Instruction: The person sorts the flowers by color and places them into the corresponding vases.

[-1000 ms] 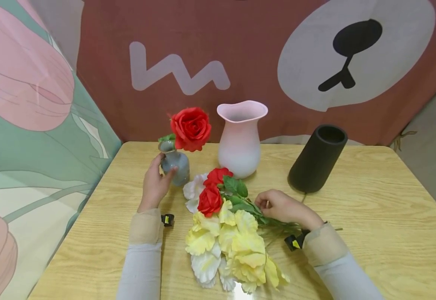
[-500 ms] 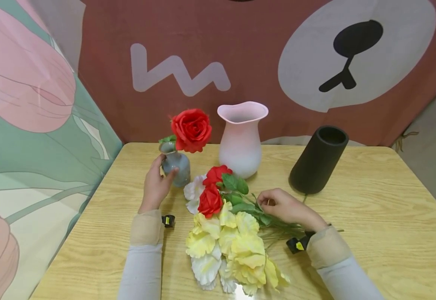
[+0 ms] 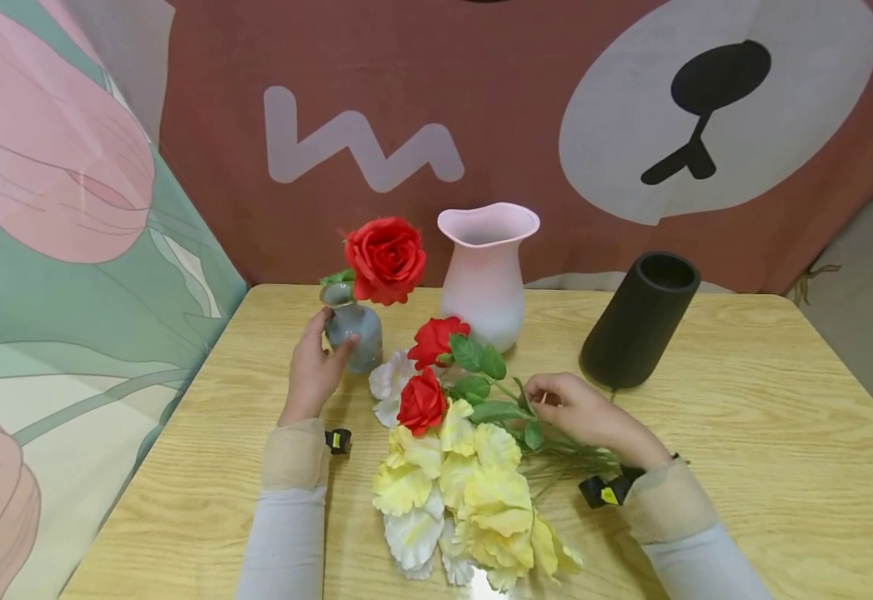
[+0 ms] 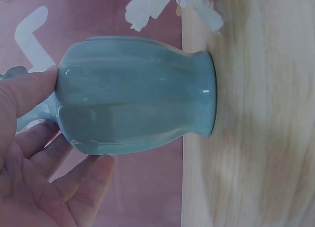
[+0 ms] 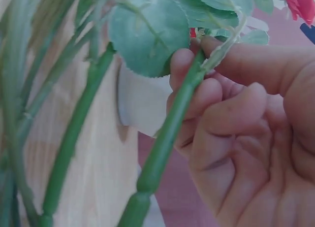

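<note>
The left hand [image 3: 312,372] curls its thumb and fingers round the small blue-grey vase [image 3: 363,340], which stands upright with a red rose [image 3: 386,260] in it. In the left wrist view the thumb and fingers touch the upper part of the vase [image 4: 133,96]. Over the flower pile, the right hand [image 3: 584,413] pinches a green stem [image 5: 165,138] between thumb and fingers. That stem leads toward a red rose [image 3: 439,342] at the pile's back. Another red rose [image 3: 423,402] and yellow flowers [image 3: 492,508] lie in front.
A pink-white vase [image 3: 484,287] stands behind the pile. The black vase [image 3: 637,321] is to the right, with a thin stem beside its base. White petals [image 3: 393,385] lie near the blue-grey vase. A patterned cloth [image 3: 406,75] hangs behind the table [image 3: 774,400].
The right hand has moved slightly right with its stem, and the rear red rose and its leaves have risen away from the pile. The left hand has stayed on the vase.
</note>
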Demonstrator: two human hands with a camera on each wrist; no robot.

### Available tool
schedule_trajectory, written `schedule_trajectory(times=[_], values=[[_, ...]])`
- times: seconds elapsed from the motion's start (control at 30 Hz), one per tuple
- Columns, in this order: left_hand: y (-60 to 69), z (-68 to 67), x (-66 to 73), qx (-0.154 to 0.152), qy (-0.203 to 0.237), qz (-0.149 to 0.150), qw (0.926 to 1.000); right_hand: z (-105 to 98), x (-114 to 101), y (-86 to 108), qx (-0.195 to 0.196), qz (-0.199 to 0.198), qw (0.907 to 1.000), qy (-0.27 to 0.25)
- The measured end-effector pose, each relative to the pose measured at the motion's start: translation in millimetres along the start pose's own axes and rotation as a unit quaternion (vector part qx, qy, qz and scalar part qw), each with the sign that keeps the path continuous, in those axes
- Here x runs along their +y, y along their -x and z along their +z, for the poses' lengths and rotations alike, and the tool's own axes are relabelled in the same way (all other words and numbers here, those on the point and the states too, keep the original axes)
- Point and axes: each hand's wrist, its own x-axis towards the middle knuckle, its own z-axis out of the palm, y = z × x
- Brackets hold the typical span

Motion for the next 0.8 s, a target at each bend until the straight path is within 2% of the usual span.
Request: schedule_trajectory(times=[0.43, 0.8], values=[[-0.1, -0.2, 0.6, 0.002, -0.002, 0.002, 1.0000, -13.3, -23.3, 8.9, 0.064, -0.039, 0.9969, 0.025], [-0.1, 0.0, 1.2, 0.005, -0.002, -0.001, 1.0000, -17.2, -44.7, 13.7, 0.119, -0.066, 0.9907, 0.004]])
